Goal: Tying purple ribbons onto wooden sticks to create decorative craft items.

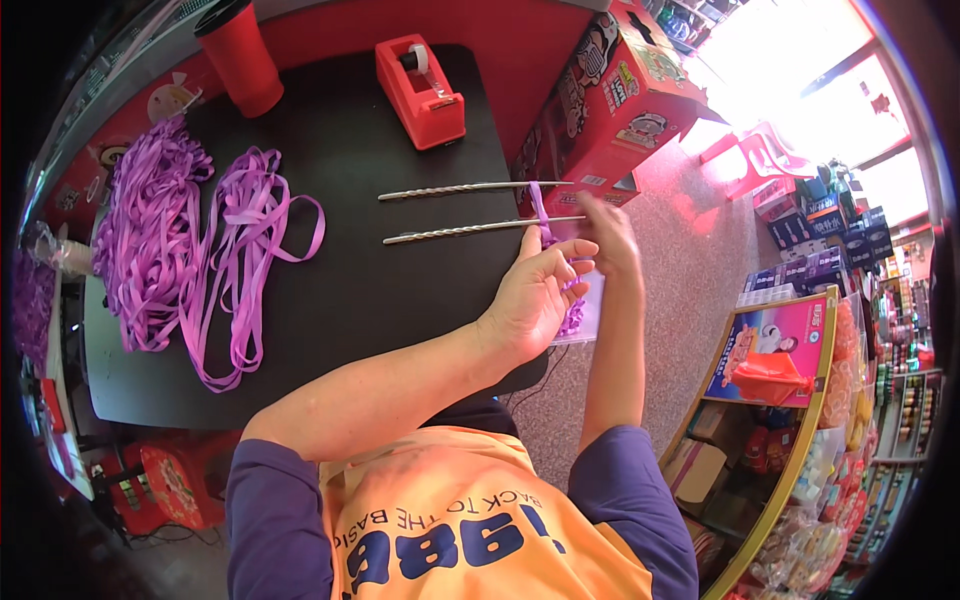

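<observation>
Orange shirt (440, 450) with dark purple sleeves sits closest to the head camera, and from it I watch two bare forearms reach toward the table's (350, 320) right edge. Two twisted metal rods, the far rod (450, 189) and the near rod (450, 233), run roughly parallel toward the hands. A purple ribbon (541, 208) crosses both near their right ends, and a crinkled purple bunch (572, 318) shows below the left hand (538, 295). That hand has its forefinger raised against the ribbon beside the near rod, other fingers loosely curled; I can't tell whether it pinches. Motion blurs the right hand (610, 240) by the rod tips, so its grip is unclear to me. Loose purple strips (150, 230) lie heaped at the table's left. I judge the step as working ribbon around the rods; the next move seems to call for even tension and aligned rods.
</observation>
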`<state>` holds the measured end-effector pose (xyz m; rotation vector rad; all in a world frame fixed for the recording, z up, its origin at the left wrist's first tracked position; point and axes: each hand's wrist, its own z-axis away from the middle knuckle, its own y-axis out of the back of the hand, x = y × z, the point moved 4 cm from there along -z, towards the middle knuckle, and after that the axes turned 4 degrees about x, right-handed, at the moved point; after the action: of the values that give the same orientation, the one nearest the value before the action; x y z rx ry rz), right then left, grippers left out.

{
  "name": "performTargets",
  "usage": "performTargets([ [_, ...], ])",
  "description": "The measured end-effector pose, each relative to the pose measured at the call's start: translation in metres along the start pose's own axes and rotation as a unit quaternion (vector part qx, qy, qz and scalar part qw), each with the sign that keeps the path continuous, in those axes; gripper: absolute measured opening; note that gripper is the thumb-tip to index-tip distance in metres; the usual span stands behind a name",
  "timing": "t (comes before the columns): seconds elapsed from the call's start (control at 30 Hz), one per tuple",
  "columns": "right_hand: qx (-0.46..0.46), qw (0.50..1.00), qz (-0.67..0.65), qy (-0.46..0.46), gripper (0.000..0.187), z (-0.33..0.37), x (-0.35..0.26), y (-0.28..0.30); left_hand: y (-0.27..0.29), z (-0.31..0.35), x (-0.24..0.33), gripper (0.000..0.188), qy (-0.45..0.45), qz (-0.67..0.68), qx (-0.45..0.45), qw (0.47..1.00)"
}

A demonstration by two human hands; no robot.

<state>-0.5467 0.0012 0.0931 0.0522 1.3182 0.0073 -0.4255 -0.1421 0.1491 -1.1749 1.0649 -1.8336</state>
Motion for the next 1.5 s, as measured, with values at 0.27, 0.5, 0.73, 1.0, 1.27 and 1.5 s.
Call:
performTargets([
  [0.27,-0.001,0.831,0.458,0.316,0.030,0.087,-0.107,-0.072,0.001,-0.002,-0.003,0.095,-0.018,-0.029,0.015,0.999],
  [0.5,0.001,0.776,0.545,0.316,0.026,0.072,-0.105,-0.080,0.001,-0.006,-0.010,0.099,-0.019,-0.055,0.035,0.998],
  [0.73,-0.042,0.874,0.448,0.181,0.023,0.064,-0.102,-0.066,0.006,-0.005,-0.008,0.092,-0.011,-0.077,0.015,0.997],
  [1.0,0.060,0.794,0.498,0.342,0.027,0.068,-0.099,-0.052,0.005,-0.006,-0.010,0.080,-0.017,-0.066,0.011,0.998],
  [1.27,-0.075,0.880,0.425,0.200,0.029,0.048,-0.077,-0.064,0.008,-0.010,-0.012,0.081,-0.029,-0.068,0.036,0.997],
  [1.5,-0.212,0.954,0.212,0.000,0.032,0.026,-0.056,-0.057,-0.009,0.009,-0.024,0.054,-0.023,-0.309,-0.056,0.949],
])
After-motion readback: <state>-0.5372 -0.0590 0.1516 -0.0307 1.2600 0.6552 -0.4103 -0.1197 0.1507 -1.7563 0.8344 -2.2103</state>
